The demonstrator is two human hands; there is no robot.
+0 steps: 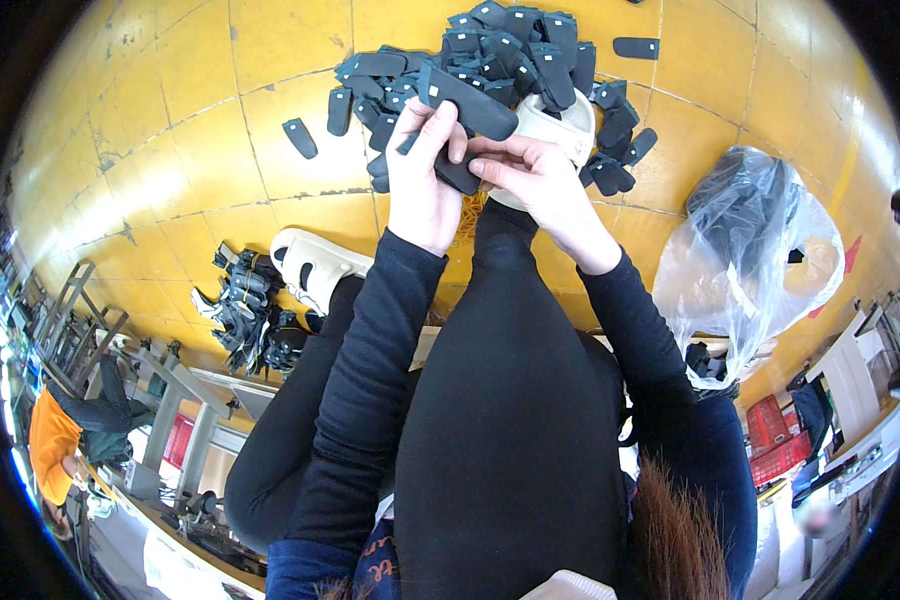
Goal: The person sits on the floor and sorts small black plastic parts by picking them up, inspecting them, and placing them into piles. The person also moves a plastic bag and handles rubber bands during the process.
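My left hand [422, 175] is closed, its thumb and fingers pinching a long black fabric pad [478, 110] with rounded ends. Right beside it, my right hand [545, 185] pinches a second black pad [456, 173], which sits between both hands; how far my left fingers also touch it is hidden. Just beyond them a big heap of similar dark pads [500, 55], many with a small white tag, lies on the floor. Single pads lie apart from it, one to the left [299, 138] and one at the far right [636, 48].
Beige clogs [310, 268] are on my feet, one close against the heap. A bundle of black straps [248, 305] lies left on the yellow tiled floor [300, 60]. To the right rests a clear plastic bag [750, 270] with dark contents. A person in orange [55, 440] is at far left.
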